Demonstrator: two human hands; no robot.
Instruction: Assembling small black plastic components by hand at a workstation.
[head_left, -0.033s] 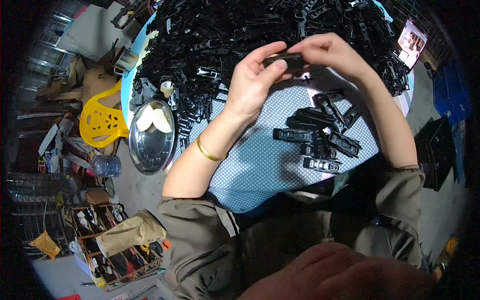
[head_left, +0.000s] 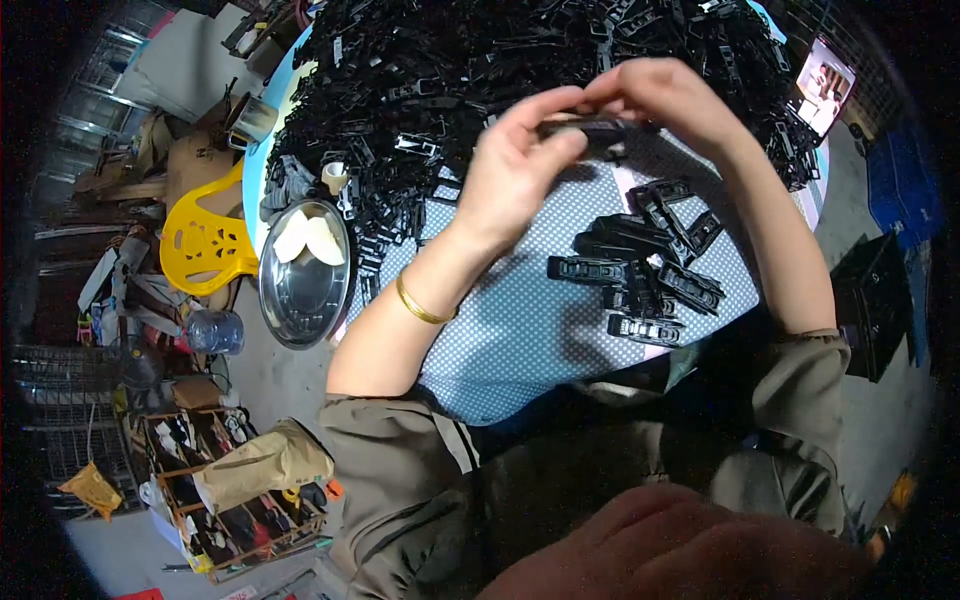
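Above the near edge of a large dark heap, both my hands meet around a narrow black plastic part (head_left: pixel 600 127). My left hand (head_left: pixel 505 180) has its thumb and fingers closed on the near side of that part. Curled at its right end is my right hand (head_left: pixel 670 100), with fingertips close to the left index finger; some of its fingers are hidden. Below my hands, a small pile of black plastic clips (head_left: pixel 640 255) rests on the dotted cloth (head_left: pixel 490 340). Just beyond my fingers spreads the heap of similar black parts (head_left: pixel 450 60).
A clear oval dish (head_left: pixel 305 300) with two pale pieces sits at the table's left edge, near a tape roll (head_left: pixel 334 175). A lit phone (head_left: pixel 823 88) stands at the far right. Left of the table are a yellow chair (head_left: pixel 205 235) and a metal mug (head_left: pixel 252 120).
My left thumb has lifted and shifted right along the black part. My right hand has risen slightly, and its fingers have moved against the left fingertips.
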